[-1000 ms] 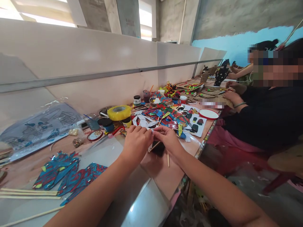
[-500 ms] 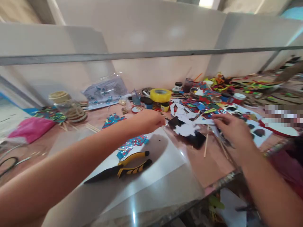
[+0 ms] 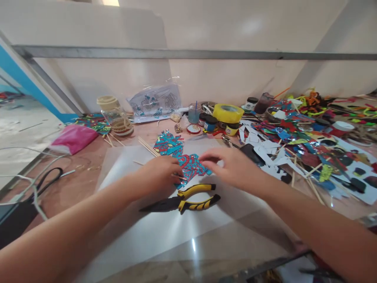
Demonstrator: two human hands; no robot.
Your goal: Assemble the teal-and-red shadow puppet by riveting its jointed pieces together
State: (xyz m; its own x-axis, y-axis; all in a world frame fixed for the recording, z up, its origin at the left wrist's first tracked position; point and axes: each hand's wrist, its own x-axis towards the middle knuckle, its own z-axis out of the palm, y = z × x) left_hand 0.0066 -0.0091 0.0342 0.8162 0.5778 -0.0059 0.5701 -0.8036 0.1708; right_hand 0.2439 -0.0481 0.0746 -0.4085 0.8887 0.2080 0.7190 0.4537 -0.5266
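Note:
Teal-and-red patterned cutout pieces lie on a clear sheet over white paper in front of me. My left hand is closed low over their left side, its fingers curled around a thin wooden stick whose ends show on both sides of the hand. At the right edge of the patterned pieces, my right hand pinches a cutout's edge between thumb and fingers. Just below both hands rest yellow-and-black pliers, jaws pointing left, untouched. My fingers partly hide the pieces.
Behind stand a lidded jar, paint pots and a yellow tape roll. White paper cutouts and colourful scraps crowd the right. A pink bag and a black cable lie left.
My view has turned left. Both hands have come back from the white cutouts on the right to the patterned pieces above the pliers. My right hand has let go of a white cutout.

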